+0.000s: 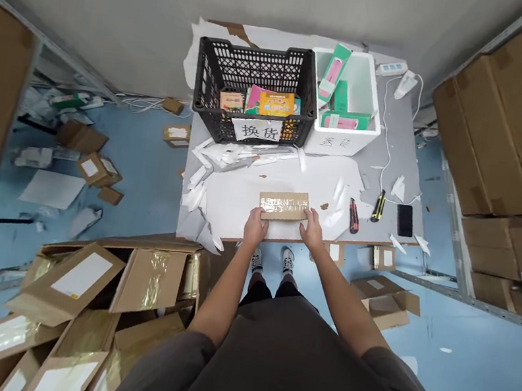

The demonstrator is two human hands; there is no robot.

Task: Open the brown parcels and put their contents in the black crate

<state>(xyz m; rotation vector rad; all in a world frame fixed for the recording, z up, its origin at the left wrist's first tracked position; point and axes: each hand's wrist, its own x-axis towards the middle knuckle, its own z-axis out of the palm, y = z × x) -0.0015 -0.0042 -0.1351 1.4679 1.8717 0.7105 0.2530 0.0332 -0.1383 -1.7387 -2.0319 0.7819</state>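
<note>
Pinch or mere contact cannot be told as the left hand point(256, 227) and right hand point(311, 229) are being pressed on a taped kraft mailer point(284, 205), a red utility knife point(354, 215) lying nearby.

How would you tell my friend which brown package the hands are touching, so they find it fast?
Find the white-covered table with the black plastic crate on it. Near the table's front edge lies a flat brown cardboard package, touched by the left hand and right hand. Unlike the brown cartons on the floor, it has shiny tape across its top.
</note>
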